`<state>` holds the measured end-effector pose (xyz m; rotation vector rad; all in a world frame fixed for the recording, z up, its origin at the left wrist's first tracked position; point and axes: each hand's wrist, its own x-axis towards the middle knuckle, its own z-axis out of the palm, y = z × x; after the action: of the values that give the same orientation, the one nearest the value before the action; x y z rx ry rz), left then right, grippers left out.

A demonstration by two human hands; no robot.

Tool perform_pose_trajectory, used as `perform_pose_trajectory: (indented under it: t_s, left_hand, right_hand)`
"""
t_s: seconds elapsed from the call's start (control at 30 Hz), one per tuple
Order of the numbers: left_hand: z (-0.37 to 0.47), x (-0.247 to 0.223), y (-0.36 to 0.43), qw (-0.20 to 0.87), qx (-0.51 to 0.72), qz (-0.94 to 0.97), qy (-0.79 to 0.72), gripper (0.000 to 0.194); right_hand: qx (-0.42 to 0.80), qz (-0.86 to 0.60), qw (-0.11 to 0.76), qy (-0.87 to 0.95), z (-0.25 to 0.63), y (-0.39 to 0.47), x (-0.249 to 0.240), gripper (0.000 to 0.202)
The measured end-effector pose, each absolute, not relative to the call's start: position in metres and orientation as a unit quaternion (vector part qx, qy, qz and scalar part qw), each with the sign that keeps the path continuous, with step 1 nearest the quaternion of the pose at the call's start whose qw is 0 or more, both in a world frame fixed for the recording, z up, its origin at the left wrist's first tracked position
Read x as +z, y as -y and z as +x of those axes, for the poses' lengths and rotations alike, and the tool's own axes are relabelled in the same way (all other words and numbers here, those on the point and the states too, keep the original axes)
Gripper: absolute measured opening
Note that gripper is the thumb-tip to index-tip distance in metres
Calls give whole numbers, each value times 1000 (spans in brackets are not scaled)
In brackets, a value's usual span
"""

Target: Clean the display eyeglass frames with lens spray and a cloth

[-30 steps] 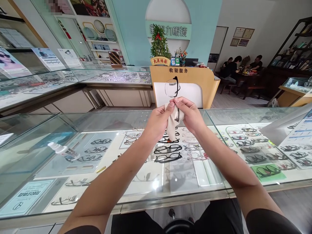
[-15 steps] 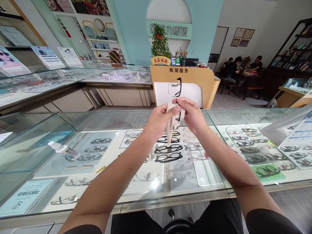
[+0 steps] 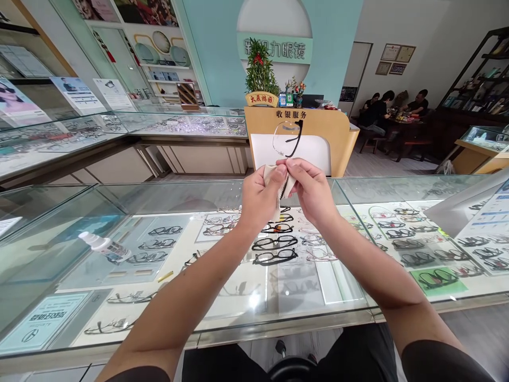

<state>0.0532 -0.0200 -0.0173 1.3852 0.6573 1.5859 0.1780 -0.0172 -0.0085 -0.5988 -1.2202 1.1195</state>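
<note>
My left hand (image 3: 260, 196) is closed on a beige cloth (image 3: 275, 212), thumb pressed near the fingertips of my right hand (image 3: 312, 188). The right hand pinches at the cloth and the lower part of a pair of glasses (image 3: 287, 139). One clear lens and a black temple of these glasses stick up above the fingers; the other lens is hidden by the cloth and fingers. Both hands are raised over the glass counter, close together.
A white spray bottle (image 3: 104, 246) lies on the glass counter (image 3: 214, 324) at the left. Rows of black-framed glasses (image 3: 275, 243) show under the glass. Beyond stands a wooden cashier desk (image 3: 342, 138) with a plant (image 3: 260, 74). People (image 3: 376, 114) sit at the back right.
The glasses have turned, and their black temple now leans further right. My left hand has shifted its grip slightly, with its thumb higher, and the cloth is bunched closer between my hands.
</note>
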Motion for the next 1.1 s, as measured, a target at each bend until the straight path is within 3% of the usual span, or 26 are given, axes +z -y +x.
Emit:
perform_pose_trajectory:
  t_s: [0.3, 0.43, 0.7, 1.1]
  left_hand:
    - [31, -13, 7, 558, 509, 610, -241, 55]
    - [30, -12, 6, 535, 493, 642, -242, 53]
    - [45, -19, 13, 475, 577, 599, -289, 62]
    - [32, -30, -11, 473, 506, 657, -298, 65]
  right_hand:
    - [509, -285, 649, 489, 193, 9, -3, 27]
    - [517, -296, 645, 478, 193, 7, -3, 29]
    - [558, -245, 607, 510, 186, 16, -1, 31]
    - [578, -291, 652, 395, 208, -16, -7, 37]
